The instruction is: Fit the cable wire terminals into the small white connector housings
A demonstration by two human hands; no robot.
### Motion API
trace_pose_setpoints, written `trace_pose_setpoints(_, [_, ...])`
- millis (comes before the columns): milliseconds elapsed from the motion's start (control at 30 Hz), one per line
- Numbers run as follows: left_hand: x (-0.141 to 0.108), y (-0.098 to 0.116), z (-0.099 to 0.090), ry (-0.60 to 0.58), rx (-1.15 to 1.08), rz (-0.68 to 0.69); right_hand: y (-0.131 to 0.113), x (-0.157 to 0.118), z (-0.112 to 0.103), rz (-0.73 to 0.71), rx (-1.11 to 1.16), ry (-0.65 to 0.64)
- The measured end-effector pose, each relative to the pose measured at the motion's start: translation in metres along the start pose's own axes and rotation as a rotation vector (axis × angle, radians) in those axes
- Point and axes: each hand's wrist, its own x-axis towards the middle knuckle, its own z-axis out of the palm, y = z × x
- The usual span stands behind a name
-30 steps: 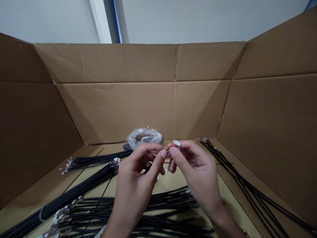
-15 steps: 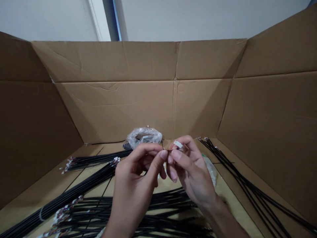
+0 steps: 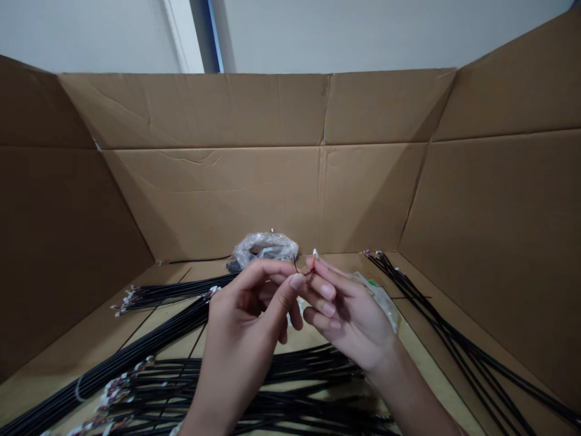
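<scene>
Between thumb and index finger, my left hand (image 3: 252, 324) pinches thin dark and reddish wires (image 3: 309, 270), and one dark end sticks up past the fingertips. Close beside it, my right hand (image 3: 351, 312) has its fingertips on the same wires, just under a small white connector (image 3: 315, 253) that points up. The rest of this cable is hidden by my hands. Below both hands lie several black cables (image 3: 308, 369) with white connectors and coloured wires at their left ends (image 3: 120, 387).
Cardboard walls (image 3: 213, 200) enclose the work surface on three sides. A clear plastic bag (image 3: 265, 247) stands at the back, another bag (image 3: 384, 303) behind my right hand. A tied black cable bundle (image 3: 136, 342) lies left, a smaller bundle (image 3: 181, 292) behind it, loose cables (image 3: 436, 321) right.
My right hand has turned and its fingers have shifted on the wires. The white connector has swung from lying sideways over the right fingers to pointing up. My left hand keeps its pinch.
</scene>
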Motion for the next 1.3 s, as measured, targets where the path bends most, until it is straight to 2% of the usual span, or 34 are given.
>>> trace_pose_setpoints(267, [-0.002,0.001,-0.001,0.04,0.02,0.007,0.005,-0.006,0.006,-0.187,-0.074,0.114])
trace_pose_setpoints(333, [-0.002,0.001,0.0,0.03,0.024,0.012,0.003,-0.007,0.005,-0.2,-0.115,0.083])
trace_pose_setpoints(533, [-0.004,0.002,0.0,0.025,0.019,0.013,-0.001,-0.007,0.001,-0.122,-0.165,-0.05])
trace_pose_setpoints(700, [-0.003,0.004,0.0,0.001,0.024,-0.02,0.001,-0.008,0.002,-0.304,-0.322,0.105])
trace_pose_setpoints(767, [-0.003,0.004,0.001,-0.005,0.027,-0.021,0.001,-0.01,0.003,-0.328,-0.341,0.136])
trace_pose_setpoints(833, [-0.002,0.003,0.001,-0.006,0.025,-0.022,0.0,-0.01,0.003,-0.301,-0.334,0.112])
trace_pose_setpoints(1033, [-0.004,0.004,0.0,0.0,-0.005,-0.037,-0.006,-0.006,0.003,-0.089,-0.14,-0.034])
trace_pose_setpoints(1300, [-0.004,0.005,-0.002,0.004,-0.066,-0.074,0.0,-0.003,0.006,-0.064,-0.043,-0.066])
